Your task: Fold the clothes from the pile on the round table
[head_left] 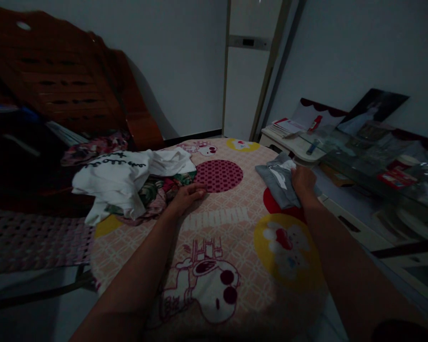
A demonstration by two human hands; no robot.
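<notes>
My left hand [189, 196] rests on the patterned tablecloth [221, 217], palm down with fingers stretched forward and nothing in them. Just left of it lies a loose pile of clothes: a white shirt [123, 175] with dark lettering on top, and green and pink patterned cloth [160, 195] beneath. Over at the table's right side, my right hand [304, 179] is closed at the right edge of a folded grey garment [280, 183] with a white print. Its fingertips are partly hidden behind the hand.
A wooden bench [60, 80] with more clothes [92, 148] stands at the left. Along the right wall runs a white cabinet [342, 213] with a glass top, papers and a red bottle [314, 123]. A tall white air conditioner [248, 85] stands behind the table.
</notes>
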